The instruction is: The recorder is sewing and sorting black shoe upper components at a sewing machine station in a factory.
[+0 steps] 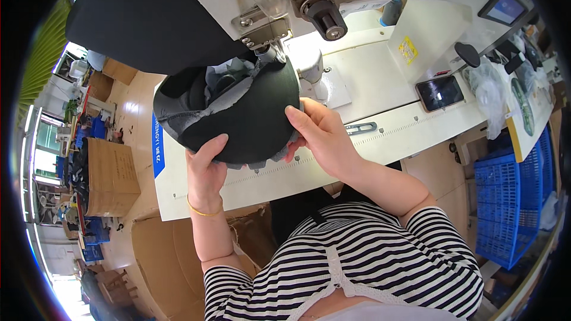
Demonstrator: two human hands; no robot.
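A black cap (253,116) with a grey inner band is held up to the needle area of a white sewing machine (310,62). My left hand (208,169) grips its near left edge, thumb on top and fingers hidden underneath. At its right edge my right hand (324,137) pinches the black material between thumb and fingers. Notched grey edging shows along the near rim. The far edge of the cap meets the machine's metal parts, and the exact contact point is hidden. A large black panel (143,18) hangs over the far left side.
On the white table lie thread snips (361,128) and a phone (439,92). A small screen (504,6) sits on the machine at far right. Clear plastic bags (489,95) lie near a side table. Blue crates (508,202) stand at right, a cardboard box (112,175) at left.
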